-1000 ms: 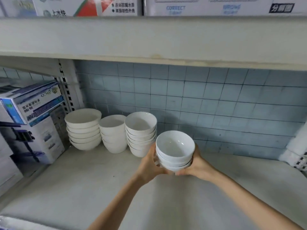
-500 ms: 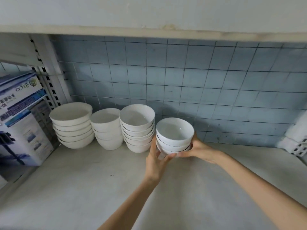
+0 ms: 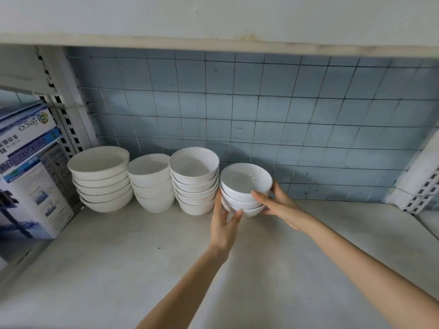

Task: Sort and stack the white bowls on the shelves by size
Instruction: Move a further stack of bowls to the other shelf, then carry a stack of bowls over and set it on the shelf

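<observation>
A stack of three small white bowls sits low at the shelf surface, right beside the row of other stacks. My left hand grips its left side near the base and my right hand grips its right side, thumb across the front. To the left stand a stack of medium bowls, a stack of deeper bowls and a stack of the widest bowls. I cannot tell whether the small stack touches the shelf.
The grey shelf board stretches toward me. A blue tiled wall closes the back. Printed cardboard boxes stand at the left past a slotted upright. Another upright is at the right. The upper shelf hangs overhead.
Both hands have carried the small stack forward and down toward the back of the shelf, ending next to the medium stack. The view has tilted lower.
</observation>
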Demonstrator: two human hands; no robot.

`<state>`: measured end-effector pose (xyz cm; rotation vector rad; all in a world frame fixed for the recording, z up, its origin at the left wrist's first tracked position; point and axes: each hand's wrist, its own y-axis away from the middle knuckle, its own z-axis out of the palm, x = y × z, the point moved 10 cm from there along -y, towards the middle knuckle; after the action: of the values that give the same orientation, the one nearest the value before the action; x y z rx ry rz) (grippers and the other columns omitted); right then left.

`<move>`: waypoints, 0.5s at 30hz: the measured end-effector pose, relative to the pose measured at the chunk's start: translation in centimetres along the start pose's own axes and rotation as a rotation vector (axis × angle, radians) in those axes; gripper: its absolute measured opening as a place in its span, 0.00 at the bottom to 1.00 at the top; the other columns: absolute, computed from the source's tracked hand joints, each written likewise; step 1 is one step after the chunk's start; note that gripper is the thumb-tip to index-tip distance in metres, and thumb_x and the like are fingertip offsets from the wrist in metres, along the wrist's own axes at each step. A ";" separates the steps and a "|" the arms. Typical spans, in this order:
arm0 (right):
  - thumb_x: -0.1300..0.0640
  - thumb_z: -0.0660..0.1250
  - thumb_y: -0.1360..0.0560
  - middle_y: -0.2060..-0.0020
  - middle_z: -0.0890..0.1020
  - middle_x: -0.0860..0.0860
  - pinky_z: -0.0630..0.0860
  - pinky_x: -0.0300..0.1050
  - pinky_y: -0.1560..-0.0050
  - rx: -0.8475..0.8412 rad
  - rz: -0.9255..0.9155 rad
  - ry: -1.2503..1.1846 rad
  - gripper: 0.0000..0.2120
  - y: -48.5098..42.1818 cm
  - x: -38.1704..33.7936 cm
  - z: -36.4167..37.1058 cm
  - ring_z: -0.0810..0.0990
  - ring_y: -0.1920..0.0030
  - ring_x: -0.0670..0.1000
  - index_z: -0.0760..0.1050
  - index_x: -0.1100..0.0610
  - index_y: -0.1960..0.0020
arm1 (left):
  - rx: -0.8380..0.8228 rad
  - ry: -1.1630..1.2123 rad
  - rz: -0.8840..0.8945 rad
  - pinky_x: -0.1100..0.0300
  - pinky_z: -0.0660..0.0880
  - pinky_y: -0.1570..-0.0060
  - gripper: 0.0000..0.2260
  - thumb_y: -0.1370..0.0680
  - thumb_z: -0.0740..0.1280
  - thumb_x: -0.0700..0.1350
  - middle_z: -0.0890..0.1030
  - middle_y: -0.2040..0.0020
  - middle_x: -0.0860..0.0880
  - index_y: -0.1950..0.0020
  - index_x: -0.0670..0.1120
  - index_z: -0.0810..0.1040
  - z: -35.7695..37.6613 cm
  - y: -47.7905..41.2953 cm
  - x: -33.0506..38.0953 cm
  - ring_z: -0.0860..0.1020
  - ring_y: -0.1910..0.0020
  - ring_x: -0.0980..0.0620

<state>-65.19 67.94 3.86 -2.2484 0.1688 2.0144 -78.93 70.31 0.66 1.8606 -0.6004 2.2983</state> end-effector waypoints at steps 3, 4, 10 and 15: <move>0.50 0.69 0.28 0.40 0.73 0.39 0.73 0.45 0.40 0.036 -0.003 0.059 0.26 0.7 -0.1 -0.4 0.73 0.38 0.43 0.62 0.47 0.35 | 0.032 -0.071 -0.093 0.67 0.73 0.42 0.26 0.22 0.63 0.32 0.72 0.31 0.50 0.26 0.46 0.63 -1.0 0.5 -0.2 0.73 0.34 0.51; 0.46 0.69 0.29 0.38 0.73 0.40 0.71 0.44 0.37 0.056 -0.004 0.128 0.27 1.2 -0.2 -0.7 0.72 0.36 0.44 0.62 0.47 0.34 | 0.018 -0.163 -0.117 0.68 0.73 0.45 0.24 0.22 0.63 0.33 0.73 0.34 0.50 0.27 0.45 0.65 -1.4 0.8 -0.1 0.73 0.34 0.48; 0.40 0.61 0.24 0.32 0.71 0.48 0.68 0.47 0.39 0.317 -0.094 1.149 0.28 7.1 -3.5 -4.4 0.70 0.34 0.52 0.63 0.52 0.28 | -0.155 -0.914 0.051 0.60 0.66 0.39 0.17 0.19 0.61 0.45 0.74 0.33 0.48 0.30 0.45 0.70 -4.7 3.4 4.6 0.73 0.34 0.46; 0.34 0.45 0.23 0.45 0.81 0.54 0.75 0.57 0.45 0.541 -0.156 1.480 0.35 14.1 -6.4 -6.5 0.79 0.45 0.57 0.76 0.59 0.39 | -0.160 -1.333 0.368 0.50 0.76 0.49 0.15 0.21 0.64 0.48 0.80 0.39 0.48 0.36 0.46 0.77 -6.2 5.9 10.6 0.80 0.44 0.43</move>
<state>-61.73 53.04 10.71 -2.6213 0.5166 -0.1208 -89.13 65.67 8.51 3.1549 -1.2288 0.7046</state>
